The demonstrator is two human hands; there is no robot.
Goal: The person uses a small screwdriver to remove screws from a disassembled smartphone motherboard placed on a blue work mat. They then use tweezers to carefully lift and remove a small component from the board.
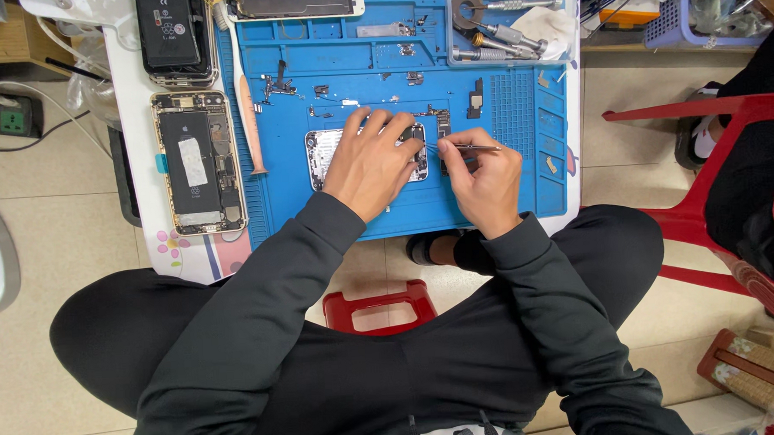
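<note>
1. Nearest us were our black sleeves, reaching forward from the lap over the near edge of the blue mat on the worktop.
2. Our left hand lay flat, fingers spread, pressed down on the opened phone shell; it gripped nothing, only pinning the shell to the mat.
3. Our right hand was closed around a thin metal tool, which we took for tweezers; the tool lay nearly level, its tip pointing left toward the shell's right end.
4. The shell sat in the middle of the mat, directly ahead of both hands, its long axis running left to right. The left hand covered most of it, so only its left end and a strip by the fingertips showed. The right hand was just beside its right end, and the tool's tip reached the shell's edge beside the left fingertips; we could not tell whether it touched.
5. Farther out, small loose parts and screws were scattered on the mat, well apart from the hands.
6. Off to the left lay another opened phone beside an orange-handled tool; at the far right corner sat a clear tray of screwdrivers.
</note>
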